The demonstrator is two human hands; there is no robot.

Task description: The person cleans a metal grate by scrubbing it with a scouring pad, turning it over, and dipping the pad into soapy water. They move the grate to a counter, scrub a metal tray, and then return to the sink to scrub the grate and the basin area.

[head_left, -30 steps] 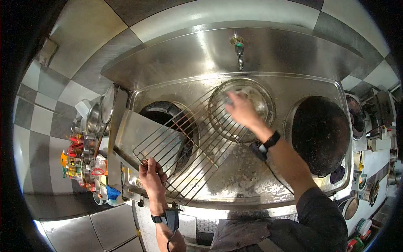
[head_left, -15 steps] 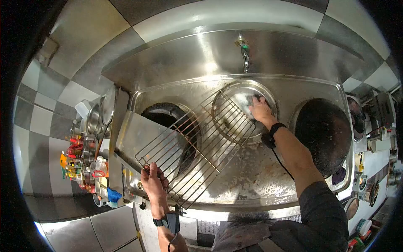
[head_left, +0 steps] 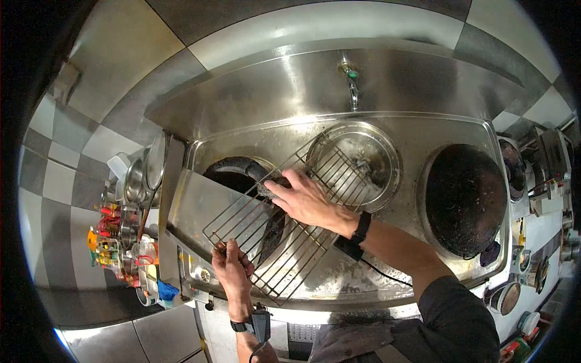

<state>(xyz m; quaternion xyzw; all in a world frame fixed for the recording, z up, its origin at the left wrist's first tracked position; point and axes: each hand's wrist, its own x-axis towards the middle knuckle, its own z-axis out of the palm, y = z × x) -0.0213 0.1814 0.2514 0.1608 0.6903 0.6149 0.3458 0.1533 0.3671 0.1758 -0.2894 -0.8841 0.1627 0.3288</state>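
Observation:
A wire rack is held at a slant over the sink. My left hand is closed around its near left corner. On the bars near the rack's left edge, my right hand presses a dark scouring pad, mostly covered by the fingers. Behind the rack's right part stands a round metal basin with sudsy water in it. Beneath the rack on the left are a black pan and a flat metal sheet, both partly hidden.
A large blackened wok lies at the sink's right end. The tap juts from the back wall above the basin. To the left are metal bowls and bottles. A dark cloth lies at the right rim.
My right hand has moved left from the basin's suds onto the rack, bringing the dark scouring pad. My left hand and the rack have shifted slightly right and down.

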